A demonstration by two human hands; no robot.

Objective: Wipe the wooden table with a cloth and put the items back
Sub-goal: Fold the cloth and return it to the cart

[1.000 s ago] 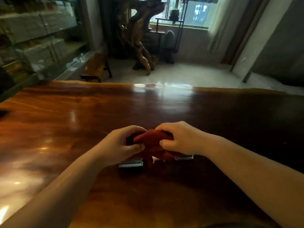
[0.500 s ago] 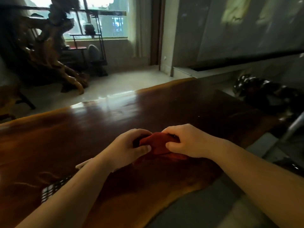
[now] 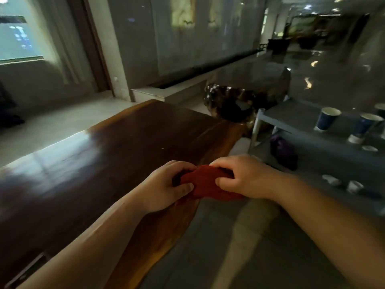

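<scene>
view: swung right | hands (image 3: 208,182) + red cloth (image 3: 206,184): now over wooden table (image 3: 125,147) edge | blue cups (image 3: 327,118): appeared

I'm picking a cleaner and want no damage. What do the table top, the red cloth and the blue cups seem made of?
Table top: solid-looking dark wood with a glossy, probably lacquered finish; it mirrors the window light and shows grain.
Red cloth: soft matte fabric, bunched between both hands.
Blue cups: likely paper, with white insides and thin rims.

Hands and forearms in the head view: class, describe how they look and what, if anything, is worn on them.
Both the left hand and the right hand are bare: no gloves, and no rings, watch or bracelet show. Both forearms are uncovered as far as the frame reaches, with no sleeve in view. Fingernails look short and unpainted.
</scene>
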